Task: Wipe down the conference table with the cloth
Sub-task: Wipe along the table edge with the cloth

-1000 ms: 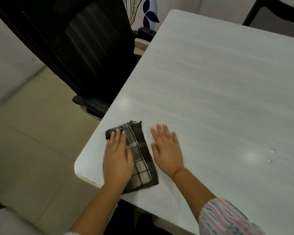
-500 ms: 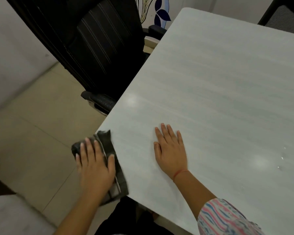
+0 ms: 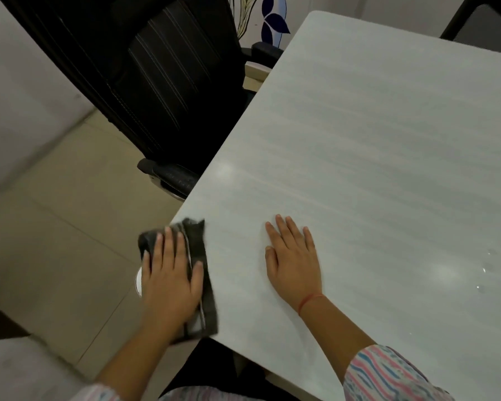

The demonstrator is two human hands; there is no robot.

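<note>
Cloth (image 3: 197, 247) — blurred — under flat left hand (image 3: 169, 282).

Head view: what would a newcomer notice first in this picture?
First, the left hand pressing a dark checked cloth at the near left corner of the pale table. Next, the right hand lying flat on the tabletop beside it. A black office chair stands at the table's left edge.

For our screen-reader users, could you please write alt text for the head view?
A left hand presses a dark checked cloth flat at the pale table corner; the right hand rests flat beside it, apart. A black chair stands alongside.
</note>
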